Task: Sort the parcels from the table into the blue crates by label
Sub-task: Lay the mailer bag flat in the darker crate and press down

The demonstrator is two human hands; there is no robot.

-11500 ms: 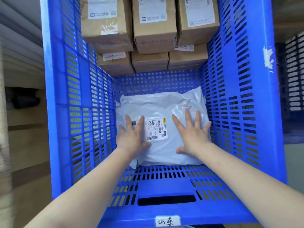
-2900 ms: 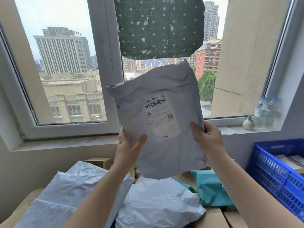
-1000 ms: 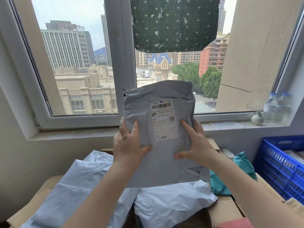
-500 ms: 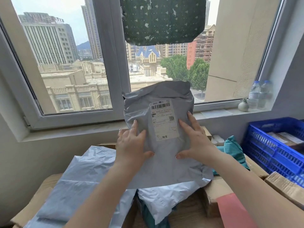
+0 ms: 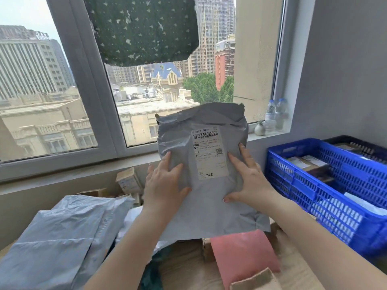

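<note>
Window behind; two hands, left and right, gripping one upright grey parcel beside one blue crate.

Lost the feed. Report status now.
Left hand and right hand hold grey parcel upright, label facing camera. Blue crate to the right, part filled. Nothing between.

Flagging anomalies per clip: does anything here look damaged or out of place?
Only the dark green patterned sheet on the window: its edges are ragged and its surface is flecked with tears. The held grey parcel looks intact.
</note>
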